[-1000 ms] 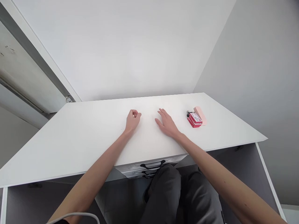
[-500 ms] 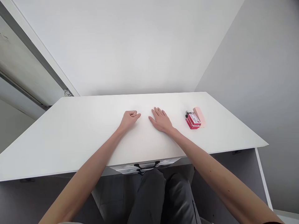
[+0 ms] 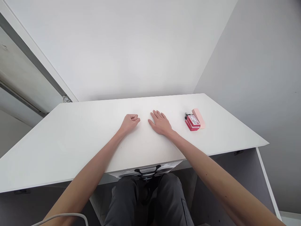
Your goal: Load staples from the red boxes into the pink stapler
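My left hand (image 3: 130, 122) rests on the white table (image 3: 70, 138) curled into a fist, with nothing visible in it. My right hand (image 3: 161, 123) lies flat on the table beside it, palm down, fingers stretched out and slightly apart. A small gap separates the two hands. To the right of my right hand sit two stacked red boxes (image 3: 192, 122), with a pink block (image 3: 199, 117) against their far side and a small black object (image 3: 186, 116) at their back corner. Neither hand touches them.
The table stands in a corner, a white wall behind and a grey wall (image 3: 258, 62) to the right. A drawer unit with black handles (image 3: 147, 171) is under the table in front of my dark-trousered knees. A white cable (image 3: 66, 216) crosses the lower left.
Both hands stay in place on the table; the left thumb tucks in tighter against the fist. The view shifts slightly with my head.
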